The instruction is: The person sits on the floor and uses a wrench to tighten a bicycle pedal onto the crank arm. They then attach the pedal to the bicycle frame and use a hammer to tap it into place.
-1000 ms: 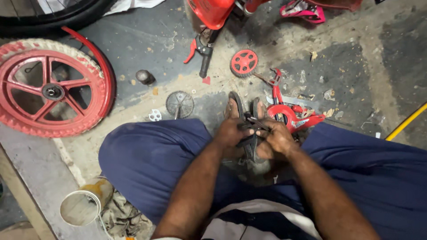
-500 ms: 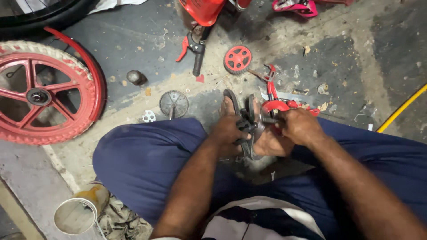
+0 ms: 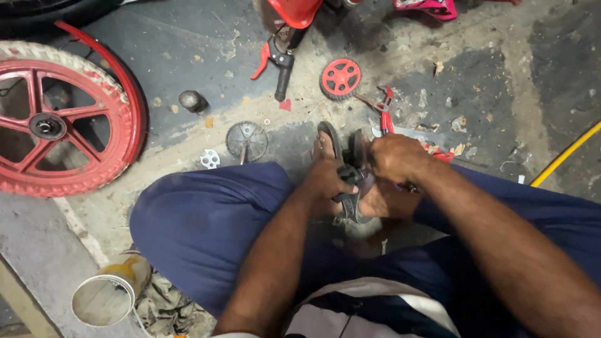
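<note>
Between the knees, above the sandalled feet: left hand [image 3: 325, 181] and right hand [image 3: 395, 158] are both closing around a dark metal part [image 3: 352, 188], fingers curled tight. On the floor are lying a red wheel [image 3: 56, 119], small red wheel [image 3: 340, 78], round sprocket [image 3: 246, 140], tin can [image 3: 106, 295].

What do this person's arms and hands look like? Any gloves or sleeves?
Both hands, left and right, are bare, with no gloves, rings or watch in view. The forearms are bare too; no sleeves show. Below them are dark blue trousers.
</note>
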Tool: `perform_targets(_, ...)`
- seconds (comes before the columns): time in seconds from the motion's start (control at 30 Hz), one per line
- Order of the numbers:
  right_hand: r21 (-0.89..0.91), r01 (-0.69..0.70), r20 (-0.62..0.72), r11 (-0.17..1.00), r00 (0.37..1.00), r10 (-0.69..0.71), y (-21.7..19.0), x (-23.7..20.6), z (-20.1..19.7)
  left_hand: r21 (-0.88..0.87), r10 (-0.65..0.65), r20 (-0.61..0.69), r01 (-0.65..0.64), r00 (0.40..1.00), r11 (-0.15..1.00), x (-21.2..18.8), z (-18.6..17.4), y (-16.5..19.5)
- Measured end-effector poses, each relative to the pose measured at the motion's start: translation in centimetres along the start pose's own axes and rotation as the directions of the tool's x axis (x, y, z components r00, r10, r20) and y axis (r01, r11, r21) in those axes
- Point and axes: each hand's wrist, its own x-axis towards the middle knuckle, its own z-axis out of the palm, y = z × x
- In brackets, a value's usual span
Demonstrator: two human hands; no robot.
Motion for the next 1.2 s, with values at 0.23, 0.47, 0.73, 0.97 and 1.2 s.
perform_targets(0.23, 0.014, 0.005, 0.02, 1.0, 1.0, -0.005, -1.1, -0.3, -0.6, -0.229, -0.158, 0.034, 0.162, 0.987, 0.96, -0.3, -0.6, 0.8)
perform_targets(0.47, 0.035, 0.148, -0.52, 0.988, 0.847, -0.108, -2.2, -6.9, 6.5, -0.42, -0.286, 0.074, 0.29, 0.955, 0.86, -0.1, -2.7, 1.6)
perform_targets(0.73, 0.121, -0.001, -0.323, 0.993, 0.945, 0.041, -2.1, -2.7, 24.0, -0.308, -0.141, -0.103, 0.103, 0.985, 0.946, -0.1, -1.0, 0.7)
perform_targets(0.97, 0.494, -0.041, 0.032, 0.868, 0.999, 0.03, -0.5, 0.7, 24.5, -0.102, 0.196, -0.157, -0.213, 0.968, 0.972, 0.2, -0.4, -0.3)
perform_targets(1.2, 0.131, -0.385, 0.204, 0.914, 0.912, 0.355, 2.6, -7.0, 11.2, -0.078, 0.033, 0.007, -0.033, 0.999, 0.996, -0.8, -2.3, 2.2)
